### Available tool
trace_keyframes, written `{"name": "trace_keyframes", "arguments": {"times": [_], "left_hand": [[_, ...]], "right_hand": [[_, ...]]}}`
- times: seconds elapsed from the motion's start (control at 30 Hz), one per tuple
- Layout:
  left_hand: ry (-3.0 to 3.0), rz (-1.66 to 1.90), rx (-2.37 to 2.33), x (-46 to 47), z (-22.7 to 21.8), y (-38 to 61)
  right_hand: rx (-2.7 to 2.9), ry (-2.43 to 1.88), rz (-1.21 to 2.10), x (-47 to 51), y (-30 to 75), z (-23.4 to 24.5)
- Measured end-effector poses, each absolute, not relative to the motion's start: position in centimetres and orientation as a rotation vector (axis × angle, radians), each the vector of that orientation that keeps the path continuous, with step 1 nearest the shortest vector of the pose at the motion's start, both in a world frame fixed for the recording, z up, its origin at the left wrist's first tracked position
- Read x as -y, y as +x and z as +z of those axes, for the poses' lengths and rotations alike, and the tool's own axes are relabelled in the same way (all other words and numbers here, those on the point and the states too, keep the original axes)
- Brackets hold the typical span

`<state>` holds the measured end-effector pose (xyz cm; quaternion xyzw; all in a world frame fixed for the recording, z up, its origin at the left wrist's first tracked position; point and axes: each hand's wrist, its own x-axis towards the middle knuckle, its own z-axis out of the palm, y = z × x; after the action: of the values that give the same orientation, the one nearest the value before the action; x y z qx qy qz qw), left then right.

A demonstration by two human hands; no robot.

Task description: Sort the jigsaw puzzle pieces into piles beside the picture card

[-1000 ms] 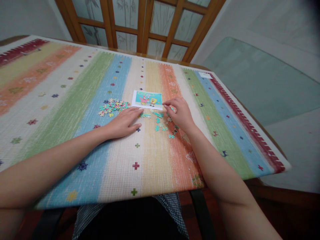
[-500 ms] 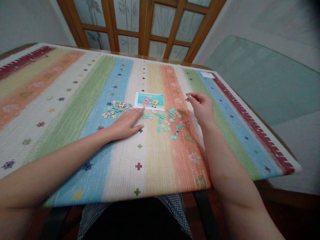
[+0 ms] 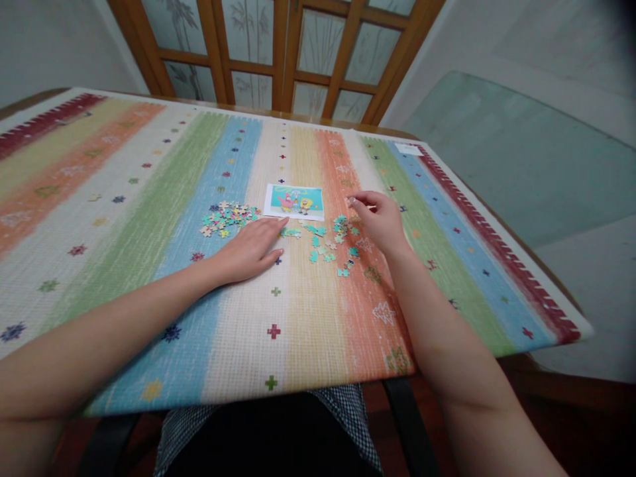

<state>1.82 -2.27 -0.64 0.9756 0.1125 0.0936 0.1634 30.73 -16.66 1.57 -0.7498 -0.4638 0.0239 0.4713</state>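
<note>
Landmark: reference picture card (image 3: 293, 201), lying flat mid-desk.

Left of card: heap of multicoloured jigsaw pieces (image 3: 226, 218), unmoved since half a second ago. Left hand (image 3: 251, 245) just below-left of card, palm flat on the cloth, fingers extended, grip released, index tip near card's lower edge; same place as before.

Below-right of card: scatter of teal jigsaw pieces (image 3: 330, 244). Right hand (image 3: 377, 218) right of card has come back in from the green stripe toward the scatter; fingers curled, thumb and fingertips pinched; cannot tell whether a piece is held.

Desk (image 3: 517, 255) covered by striped woven cloth (image 3: 149, 218). Behind: wooden-framed frosted glass doors (image 3: 278, 53). Far right: glass tabletop (image 3: 521, 159).
</note>
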Motion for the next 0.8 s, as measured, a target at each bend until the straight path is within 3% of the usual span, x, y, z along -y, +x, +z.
{"name": "trace_keyframes", "arguments": {"times": [0.33,0.8], "left_hand": [[2.921,0.204,-0.257,2.4,-0.5,1.9],[3.008,0.163,-0.253,2.7,-0.2,2.0]], "right_hand": [[1.892,-1.931,-0.105,15.8,24.1,0.6],[2.106,-2.010,-0.335,15.2,22.3,0.9]]}}
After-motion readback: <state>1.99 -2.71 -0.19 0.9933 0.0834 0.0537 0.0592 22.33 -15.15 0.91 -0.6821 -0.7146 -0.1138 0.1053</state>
